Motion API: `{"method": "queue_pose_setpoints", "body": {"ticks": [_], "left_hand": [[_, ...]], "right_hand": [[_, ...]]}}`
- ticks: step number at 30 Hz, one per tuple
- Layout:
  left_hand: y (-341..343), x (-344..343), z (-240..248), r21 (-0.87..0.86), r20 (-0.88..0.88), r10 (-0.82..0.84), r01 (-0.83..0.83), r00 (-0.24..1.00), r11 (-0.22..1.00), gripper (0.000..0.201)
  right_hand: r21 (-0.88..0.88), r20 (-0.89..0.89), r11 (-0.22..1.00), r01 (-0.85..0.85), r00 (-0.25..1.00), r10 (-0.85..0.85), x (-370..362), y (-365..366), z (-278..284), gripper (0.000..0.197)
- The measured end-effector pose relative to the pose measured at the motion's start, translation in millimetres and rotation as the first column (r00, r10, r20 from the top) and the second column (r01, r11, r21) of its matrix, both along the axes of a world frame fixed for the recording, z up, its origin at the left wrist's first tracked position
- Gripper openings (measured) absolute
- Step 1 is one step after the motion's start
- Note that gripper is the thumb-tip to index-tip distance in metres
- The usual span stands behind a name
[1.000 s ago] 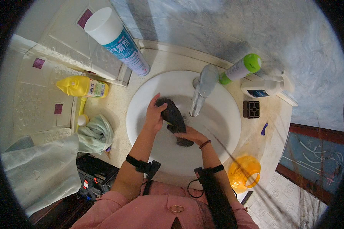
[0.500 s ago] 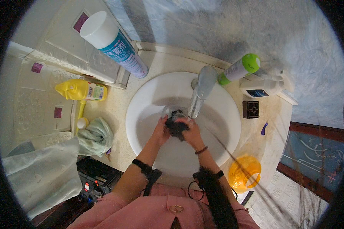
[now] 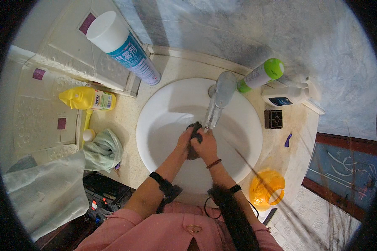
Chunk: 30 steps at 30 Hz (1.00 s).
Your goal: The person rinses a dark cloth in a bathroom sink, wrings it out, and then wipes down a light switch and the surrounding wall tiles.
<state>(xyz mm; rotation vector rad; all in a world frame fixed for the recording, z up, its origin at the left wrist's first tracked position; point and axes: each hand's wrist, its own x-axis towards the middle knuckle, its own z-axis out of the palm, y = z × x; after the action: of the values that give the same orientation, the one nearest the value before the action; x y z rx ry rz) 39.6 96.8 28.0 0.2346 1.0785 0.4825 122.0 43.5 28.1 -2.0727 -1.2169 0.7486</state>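
Two-sided grip

Left hand (image 3: 184,141) and right hand (image 3: 206,144) curl their fingers around a dark item (image 3: 192,155) of unclear kind, over the white washbasin (image 3: 155,125), near the metal faucet (image 3: 215,104); opposed holds apparently steady it.

One dark item (image 3: 192,154), one faucet (image 3: 220,98)

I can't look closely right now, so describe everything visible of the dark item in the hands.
Black to brownish, the dark item looks like soft, bunched fabric. The left hand and right hand grip it over the white basin, near the faucet. It pokes out at both ends; its full shape is hidden.
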Motion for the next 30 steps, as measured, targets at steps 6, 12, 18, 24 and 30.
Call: {"method": "queue_pose_setpoints", "body": {"ticks": [6,12,18,24,30], "left_hand": [[10,-8,-34,-0.028,0.028,0.052,-0.051,0.998,0.998,0.023],[28,-16,-27,-0.048,0.098,0.103,-0.099,0.990,0.994,0.031],[11,-7,12,0.345,-0.239,-0.373,0.438,0.896,0.830,0.041],[4,-9,27,0.533,-0.305,-0.397,0.501,0.866,0.682,0.045],[31,-58,16,0.493,-0.389,-0.081,0.282,0.917,0.823,0.045]], "right_hand": [[0.152,-0.136,0.988,0.024,0.991,-0.003,18,-23,-7,0.022],[0.057,-0.144,0.958,-0.280,0.947,0.286,-5,-48,30,0.024],[-0.202,-0.366,0.847,-0.492,0.840,0.400,55,-53,4,0.030],[-0.103,-0.798,0.976,0.192,0.570,-0.196,35,-5,-16,0.046],[-0.083,-0.964,0.981,0.174,0.236,-0.124,27,13,-12,0.044]]}}
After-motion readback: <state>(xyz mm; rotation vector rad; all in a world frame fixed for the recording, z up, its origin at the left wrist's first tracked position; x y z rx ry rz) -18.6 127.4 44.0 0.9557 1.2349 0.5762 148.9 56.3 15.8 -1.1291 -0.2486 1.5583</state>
